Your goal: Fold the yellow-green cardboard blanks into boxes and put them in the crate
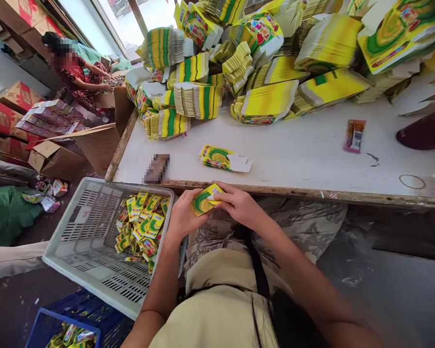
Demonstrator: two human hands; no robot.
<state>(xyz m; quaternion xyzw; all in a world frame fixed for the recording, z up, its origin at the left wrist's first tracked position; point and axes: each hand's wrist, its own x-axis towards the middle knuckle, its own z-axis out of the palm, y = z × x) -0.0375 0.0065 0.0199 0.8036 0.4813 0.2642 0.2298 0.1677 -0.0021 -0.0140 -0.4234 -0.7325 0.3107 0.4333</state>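
Between my two hands, just over the table's front edge, is a small yellow-and-green carton (205, 200). My left hand (187, 212) grips its left side. At the carton's right end, the fingers of my right hand (237, 202) close round it by a white flap. Another such carton (217, 158) lies on the table beyond my hands, its white end flaps sticking out. Below and left of my left hand, a pale grey plastic crate (90, 227) holds many small yellow packs (148, 224).
Stacks of flattened yellow cartons (199, 99) line the back of the white table (293, 154). A wrapped packet (355, 136) and a dark maroon object (426, 129) lie at right. A blue crate (94, 314) stands lower left. Another person (76, 72) sits among cardboard boxes (54, 157).
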